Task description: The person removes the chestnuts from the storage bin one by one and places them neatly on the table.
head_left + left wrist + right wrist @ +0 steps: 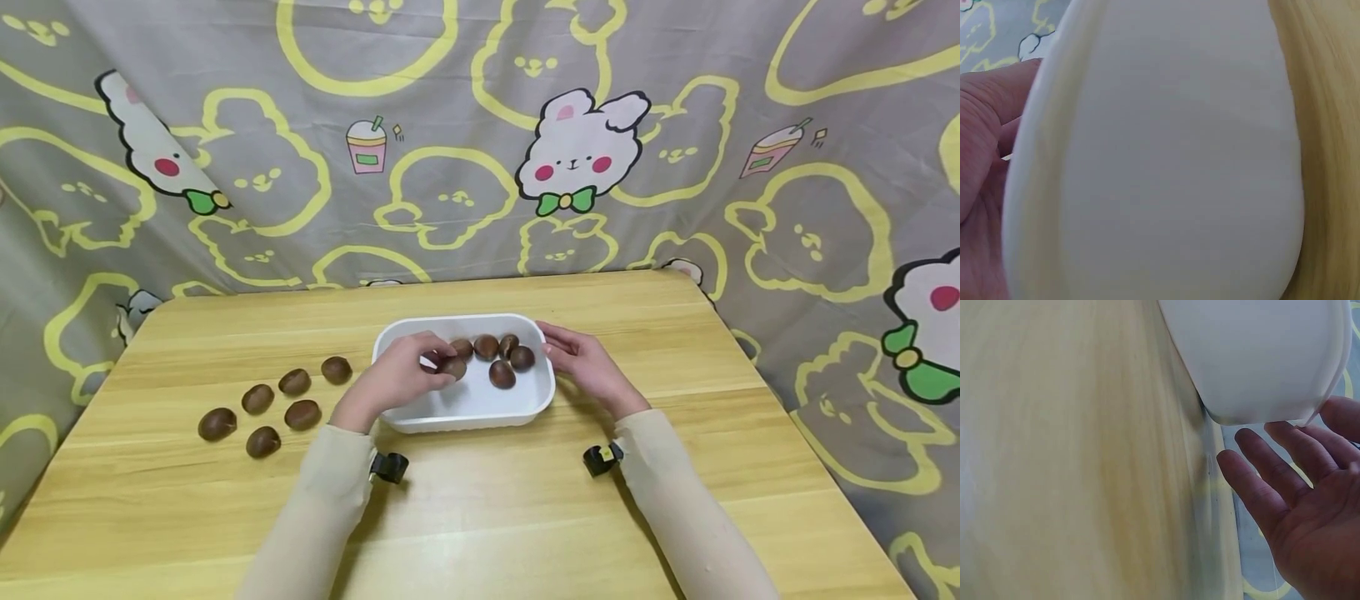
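A white rectangular tray [450, 422] stands on the table with several glossy brown chestnuts [502, 375] inside, most toward its right end. My left hand [397, 371] reaches over the left part of the tray, thumb and fingers pinching one chestnut [454, 368] low in it. In the left wrist view the tray's side hides the fingertips. At the right end, my right hand [588, 365] touches the tray's rim from outside. Its fingers [1266, 465] look fairly straight and spread in the right wrist view, with the thumb by the rim.
Several more chestnuts [262, 442] lie loose on the wooden table [480, 517], left of the tray. A patterned grey curtain [450, 108] hangs behind the table and along its sides. A small black device [390, 467] is strapped at each wrist.
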A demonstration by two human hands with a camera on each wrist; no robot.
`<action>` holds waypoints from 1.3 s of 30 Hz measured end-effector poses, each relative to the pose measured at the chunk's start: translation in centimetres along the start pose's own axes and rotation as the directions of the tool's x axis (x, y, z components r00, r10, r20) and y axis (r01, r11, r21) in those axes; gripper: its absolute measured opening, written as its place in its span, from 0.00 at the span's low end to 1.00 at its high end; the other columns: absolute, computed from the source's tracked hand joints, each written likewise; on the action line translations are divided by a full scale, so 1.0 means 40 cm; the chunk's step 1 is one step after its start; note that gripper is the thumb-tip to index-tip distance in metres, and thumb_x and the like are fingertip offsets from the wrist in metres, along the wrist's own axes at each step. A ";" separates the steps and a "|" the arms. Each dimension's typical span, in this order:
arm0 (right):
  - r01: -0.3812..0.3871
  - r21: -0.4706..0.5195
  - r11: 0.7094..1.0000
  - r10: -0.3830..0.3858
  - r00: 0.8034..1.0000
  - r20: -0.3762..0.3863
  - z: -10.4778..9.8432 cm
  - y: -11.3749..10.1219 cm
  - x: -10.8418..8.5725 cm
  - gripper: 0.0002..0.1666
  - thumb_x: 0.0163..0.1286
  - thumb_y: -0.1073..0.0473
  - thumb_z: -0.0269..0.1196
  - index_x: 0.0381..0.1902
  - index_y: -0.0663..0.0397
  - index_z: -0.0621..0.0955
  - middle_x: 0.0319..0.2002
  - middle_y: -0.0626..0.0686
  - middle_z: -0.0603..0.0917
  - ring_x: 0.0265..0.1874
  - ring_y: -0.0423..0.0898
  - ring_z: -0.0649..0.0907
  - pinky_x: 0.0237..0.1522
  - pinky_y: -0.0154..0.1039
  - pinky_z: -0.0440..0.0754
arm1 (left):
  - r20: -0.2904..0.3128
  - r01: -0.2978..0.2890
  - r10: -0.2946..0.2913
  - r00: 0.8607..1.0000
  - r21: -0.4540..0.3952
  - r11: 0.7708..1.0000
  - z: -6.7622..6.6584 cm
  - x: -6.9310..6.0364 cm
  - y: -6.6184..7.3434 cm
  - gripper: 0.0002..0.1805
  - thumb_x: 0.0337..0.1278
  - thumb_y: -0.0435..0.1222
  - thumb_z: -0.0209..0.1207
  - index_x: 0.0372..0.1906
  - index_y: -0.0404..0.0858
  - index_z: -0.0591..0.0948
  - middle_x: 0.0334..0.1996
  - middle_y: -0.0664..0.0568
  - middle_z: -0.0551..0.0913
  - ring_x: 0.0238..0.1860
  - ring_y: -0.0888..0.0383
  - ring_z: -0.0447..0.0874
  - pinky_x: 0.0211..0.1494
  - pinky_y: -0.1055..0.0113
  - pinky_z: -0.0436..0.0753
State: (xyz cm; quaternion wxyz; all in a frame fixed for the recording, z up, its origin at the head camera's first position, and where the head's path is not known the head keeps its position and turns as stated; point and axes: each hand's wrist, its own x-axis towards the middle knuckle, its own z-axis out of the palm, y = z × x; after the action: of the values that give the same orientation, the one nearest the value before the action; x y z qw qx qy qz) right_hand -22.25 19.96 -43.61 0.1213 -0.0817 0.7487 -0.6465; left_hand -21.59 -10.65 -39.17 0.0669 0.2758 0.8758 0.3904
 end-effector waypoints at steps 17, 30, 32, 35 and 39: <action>0.004 -0.009 1.000 -0.004 1.000 -0.001 -0.001 -0.001 0.002 0.29 0.75 0.61 0.57 0.71 0.60 0.67 0.67 0.62 0.70 0.62 0.56 0.74 0.54 0.39 0.78 | -0.094 0.110 -0.124 0.988 -0.134 0.985 -0.096 -0.110 -0.025 0.16 0.57 0.35 0.69 0.49 0.36 0.83 0.43 0.52 0.82 0.48 0.53 0.80 0.52 0.59 0.81; -0.004 -0.006 1.000 0.004 1.000 0.006 0.000 0.002 -0.001 0.29 0.75 0.61 0.58 0.71 0.61 0.67 0.66 0.63 0.71 0.62 0.57 0.74 0.54 0.41 0.78 | -0.165 0.218 -0.223 0.961 -0.048 0.975 -0.147 -0.208 -0.065 0.18 0.57 0.40 0.70 0.51 0.39 0.83 0.45 0.52 0.82 0.46 0.51 0.82 0.50 0.55 0.80; -0.001 -0.006 1.000 0.001 1.000 0.007 -0.001 0.003 -0.001 0.29 0.75 0.61 0.58 0.71 0.61 0.67 0.66 0.63 0.71 0.62 0.57 0.74 0.54 0.41 0.78 | -0.178 0.226 -0.233 0.956 -0.055 0.973 -0.158 -0.225 -0.072 0.18 0.57 0.41 0.69 0.51 0.39 0.83 0.45 0.52 0.82 0.47 0.52 0.81 0.50 0.57 0.81; 0.001 -0.011 1.000 -0.001 1.000 0.009 -0.001 0.003 0.001 0.29 0.75 0.61 0.58 0.71 0.60 0.67 0.66 0.62 0.71 0.62 0.57 0.74 0.55 0.41 0.78 | -0.204 0.240 -0.246 0.948 -0.053 0.969 -0.177 -0.252 -0.083 0.20 0.57 0.43 0.69 0.52 0.39 0.83 0.46 0.52 0.82 0.47 0.52 0.81 0.48 0.64 0.82; 0.000 -0.018 1.000 0.001 1.000 0.006 -0.001 0.002 0.002 0.29 0.75 0.60 0.58 0.71 0.58 0.68 0.66 0.61 0.71 0.62 0.56 0.74 0.55 0.42 0.77 | -0.248 0.255 -0.253 0.935 -0.023 0.967 -0.203 -0.290 -0.097 0.22 0.57 0.45 0.69 0.52 0.38 0.83 0.46 0.51 0.82 0.45 0.52 0.82 0.45 0.73 0.80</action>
State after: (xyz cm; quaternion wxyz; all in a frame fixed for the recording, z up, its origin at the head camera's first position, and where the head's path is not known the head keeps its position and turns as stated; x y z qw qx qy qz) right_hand -22.33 20.00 -43.68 0.1230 -0.0846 0.7541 -0.6396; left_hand -16.24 -24.23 -37.55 0.0051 0.1095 0.9073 0.4059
